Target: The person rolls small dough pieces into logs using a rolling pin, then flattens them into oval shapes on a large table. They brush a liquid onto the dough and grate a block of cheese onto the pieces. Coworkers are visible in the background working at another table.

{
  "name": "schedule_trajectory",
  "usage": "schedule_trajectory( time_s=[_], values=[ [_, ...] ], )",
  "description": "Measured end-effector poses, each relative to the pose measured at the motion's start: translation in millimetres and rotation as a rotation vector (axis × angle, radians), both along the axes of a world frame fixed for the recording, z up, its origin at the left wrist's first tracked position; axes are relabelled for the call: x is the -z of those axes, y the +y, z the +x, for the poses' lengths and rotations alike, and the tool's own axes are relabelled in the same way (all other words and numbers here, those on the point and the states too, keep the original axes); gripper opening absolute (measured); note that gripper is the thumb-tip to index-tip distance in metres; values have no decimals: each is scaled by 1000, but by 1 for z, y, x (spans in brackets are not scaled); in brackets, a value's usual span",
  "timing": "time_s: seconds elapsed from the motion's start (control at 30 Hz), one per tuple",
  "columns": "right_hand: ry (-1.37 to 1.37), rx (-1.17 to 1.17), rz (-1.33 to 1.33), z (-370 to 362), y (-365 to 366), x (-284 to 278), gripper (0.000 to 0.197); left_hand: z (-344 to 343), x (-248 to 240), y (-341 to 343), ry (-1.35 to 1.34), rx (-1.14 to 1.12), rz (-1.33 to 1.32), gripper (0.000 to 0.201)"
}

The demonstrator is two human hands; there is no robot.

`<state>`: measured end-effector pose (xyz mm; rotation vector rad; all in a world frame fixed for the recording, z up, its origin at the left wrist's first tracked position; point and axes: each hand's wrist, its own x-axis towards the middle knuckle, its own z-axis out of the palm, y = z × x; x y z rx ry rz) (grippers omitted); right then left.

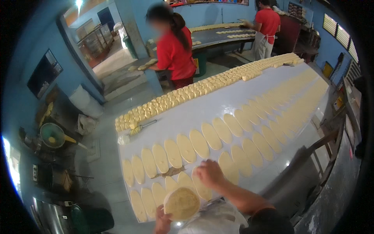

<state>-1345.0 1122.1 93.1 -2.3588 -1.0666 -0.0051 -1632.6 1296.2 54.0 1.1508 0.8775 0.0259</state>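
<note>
Dough ovals [187, 148] are laid out in two long rows on the pale tabletop [175, 121], which is stretched from the near left toward the far right of the room. Its far edge is lined with dough balls [202, 88], packed close together. A tool [142, 127] with a yellow head is rested near the left end of these, just beside a white bundle [123, 139]. Brown crumbs [167, 172] are scattered between the two rows. At the near edge, a bowl [166, 201] of tan crumbs is held by the left hand [162, 220], its fingers closed on the rim with the thumb over it. The right hand [210, 174] is held over the near row, its fingers partly curled; whether anything is gripped, or an oval touched, cannot be told. Across the aisle, a person [174, 58] in red is seen beside the blue wall [212, 15], and another person [268, 25] in red is placed at a back counter [210, 38], on which more dough is set. On the left, a white sack [85, 101] is stood on the tiled floor [111, 156].
</note>
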Motion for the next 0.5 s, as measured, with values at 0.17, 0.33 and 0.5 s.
schedule_trajectory(
  time_s=[0.17,0.33,0.5],
  values=[
    [-158,63,-83,119,5,78,9,53,-36,-47,51,-171,20,75],
    [-171,-84,-139,157,3,115,11,66,-34,-85,-44,-348,-40,73],
    [-142,112,-89,188,-21,95,9,66,-45,-114,5,-428,-8,74]
  ],
)
